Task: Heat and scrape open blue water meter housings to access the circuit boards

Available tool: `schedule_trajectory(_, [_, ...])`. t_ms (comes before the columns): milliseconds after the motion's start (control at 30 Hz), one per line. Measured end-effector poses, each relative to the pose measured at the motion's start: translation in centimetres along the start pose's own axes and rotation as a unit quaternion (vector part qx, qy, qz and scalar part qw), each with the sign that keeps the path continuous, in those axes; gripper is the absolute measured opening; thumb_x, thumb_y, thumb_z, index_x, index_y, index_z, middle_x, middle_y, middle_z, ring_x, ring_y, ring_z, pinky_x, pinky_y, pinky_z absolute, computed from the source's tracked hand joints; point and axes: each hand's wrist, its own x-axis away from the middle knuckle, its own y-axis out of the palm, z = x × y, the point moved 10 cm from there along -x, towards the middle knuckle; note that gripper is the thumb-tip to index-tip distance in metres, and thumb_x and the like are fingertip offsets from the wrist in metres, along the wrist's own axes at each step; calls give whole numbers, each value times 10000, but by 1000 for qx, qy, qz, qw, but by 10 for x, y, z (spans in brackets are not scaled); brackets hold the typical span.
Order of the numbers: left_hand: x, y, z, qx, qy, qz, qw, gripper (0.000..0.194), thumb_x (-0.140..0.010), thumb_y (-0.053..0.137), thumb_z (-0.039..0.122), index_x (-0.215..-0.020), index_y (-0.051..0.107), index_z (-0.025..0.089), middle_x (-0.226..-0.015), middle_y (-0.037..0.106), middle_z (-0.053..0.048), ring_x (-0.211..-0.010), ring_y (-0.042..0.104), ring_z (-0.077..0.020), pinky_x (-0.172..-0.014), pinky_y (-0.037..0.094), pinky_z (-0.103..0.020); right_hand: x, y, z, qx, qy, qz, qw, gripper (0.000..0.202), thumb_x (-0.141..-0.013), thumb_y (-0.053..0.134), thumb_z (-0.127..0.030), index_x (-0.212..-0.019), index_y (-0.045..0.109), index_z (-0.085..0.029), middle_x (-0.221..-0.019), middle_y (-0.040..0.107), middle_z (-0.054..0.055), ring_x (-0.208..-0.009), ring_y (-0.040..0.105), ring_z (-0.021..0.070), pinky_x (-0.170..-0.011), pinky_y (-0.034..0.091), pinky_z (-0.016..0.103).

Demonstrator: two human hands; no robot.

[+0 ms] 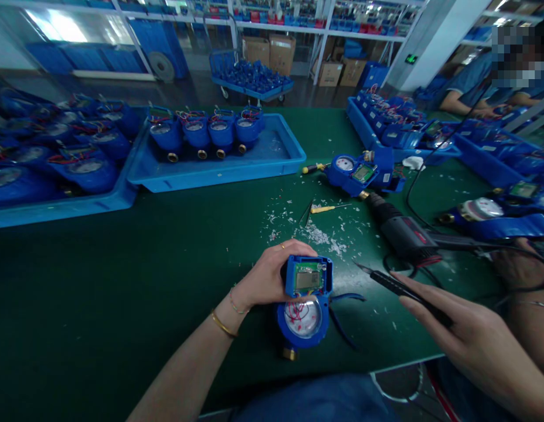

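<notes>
Meter (284, 328) in the left hand (268, 272), knife (390, 285) in the right hand (469, 328)
Left fingers (296, 246) clasp the meter's box (329, 281) (white scraps (322, 235) lie beyond them on the tabletop (188, 246)); right fingers (425, 288) pinch the knife's handle.

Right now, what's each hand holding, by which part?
Left hand: the blue meter, by its display box. Right hand: the black tool, by its handle.

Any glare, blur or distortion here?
Head view throughout: glare bleaches the bright pale pane, upper left; sheen lights the green tabletop beside the black-handled metal-tipped tool; background white metal shelves look soft; the white pillar leans, likely lens distortion.
</notes>
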Motion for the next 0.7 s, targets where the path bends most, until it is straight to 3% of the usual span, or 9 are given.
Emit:
schedule_trajectory(67, [0, 1, -2, -11, -19, -3, 1000, 573, -704, 868, 420, -1166, 609, 203, -1156, 698, -101, -1090, 669, -254, -1019, 505, -420, 19, 28, 23, 75, 49, 33, 995, 465, -1020, 415, -459, -1414, 538, -244, -1004, 729, 64, -685, 712, 215, -519, 569, 312])
schedule_trajectory(133, [1, 1, -3, -27, -35, -1, 999, 592, -686, 877, 426, -1164, 603, 209, -1153, 706, -88, -1092, 674, -257, -1110, 442, -467, 35, 61, 37, 97, 67, 40, 992, 484, -1021, 422, -434, -1435, 513, -200, -908, 679, 79, -632, 658, 208, -456, 511, 298])
schedule_trajectory(200, [2, 0, -5, -40, -57, 7, 998, 653, -661, 893, 421, -1195, 577, 218, -1162, 703, -78, -1095, 677, -258, -1154, 399, -489, 42, 87, 40, 80, 62, 43, 994, 485, -1024, 421, -408, -1437, 500, -165, -842, 626, 75, -693, 639, 217, -545, 547, 316])
schedule_trajectory(300, [6, -5, -12, -57, -117, 27, 991, 768, -648, 898, 424, -1272, 497, 223, -1183, 687, -92, -1113, 675, -265, -1034, 517, -423, 38, 103, 39, 62, 43, 47, 996, 423, -1022, 433, -397, -1371, 565, -197, -953, 615, 94, -843, 633, 210, -721, 581, 329])
schedule_trajectory(367, [10, -8, -15, -77, -141, 42, 986, 780, -651, 891, 424, -1282, 479, 223, -1182, 688, -99, -1113, 680, -271, -972, 557, -394, 30, 95, 48, 65, 38, 52, 996, 375, -1009, 463, -390, -1312, 615, -231, -1139, 592, 118, -995, 616, 220, -843, 569, 347])
schedule_trajectory(433, [17, -11, -17, -107, -158, 55, 980, 756, -670, 873, 441, -1284, 486, 232, -1201, 691, -100, -1113, 686, -275, -975, 564, -396, 20, 74, 74, 82, 51, 69, 993, 376, -997, 479, -367, -1319, 615, -227, -1266, 541, 136, -1104, 578, 246, -940, 534, 397])
schedule_trajectory(567, [31, -11, -22, -164, -160, 73, 971, 654, -695, 825, 470, -1259, 568, 262, -1246, 696, -92, -1170, 671, -304, -1000, 569, -400, 2, 23, 163, 146, 117, 102, 977, 445, -968, 416, -213, -1376, 570, -124, -1250, 552, 203, -1127, 545, 327, -963, 482, 536])
schedule_trajectory(633, [37, -13, -27, -184, -163, 86, 966, 645, -652, 830, 515, -1219, 633, 279, -1238, 714, -86, -1187, 665, -341, -996, 579, -426, -9, 18, 202, 162, 125, 79, 976, 486, -907, 395, -118, -1345, 605, -131, -1188, 606, 200, -1082, 576, 336, -923, 493, 552])
schedule_trajectory(700, [43, -18, -37, -177, -187, 108, 960, 642, -576, 858, 542, -1148, 695, 301, -1191, 742, -75, -1128, 692, -367, -956, 604, -449, -22, 30, 226, 156, 104, 37, 982, 606, -788, 423, -36, -1344, 618, -181, -1201, 645, 165, -1086, 607, 307, -921, 516, 496])
